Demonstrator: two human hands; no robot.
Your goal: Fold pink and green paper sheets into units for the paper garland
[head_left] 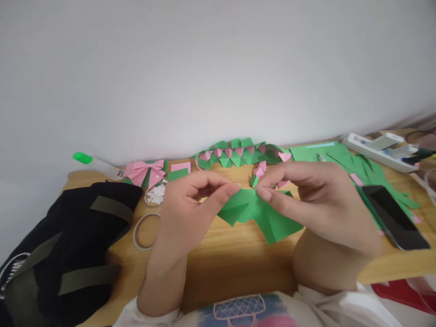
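A folded piece of green paper (274,222) with creased, pointed flaps hangs between my two hands above the wooden table. My left hand (197,206) pinches its upper left edge between thumb and forefinger. On the other side, my right hand (306,200) pinches the top edge near the middle, thumb and forefinger together. Behind the hands, a chain of folded green and pink paper pieces (235,152) lies along the wall. A pink paper bow (146,172) on green paper is farther left.
Left of my arms are a dark bag (68,240), a roll of tape (136,234) and a green-capped glue bottle (98,165). At right lie green paper strips (374,177), a phone (395,218) and a white power strip (378,152). The table's (235,268) near edge borders my body.
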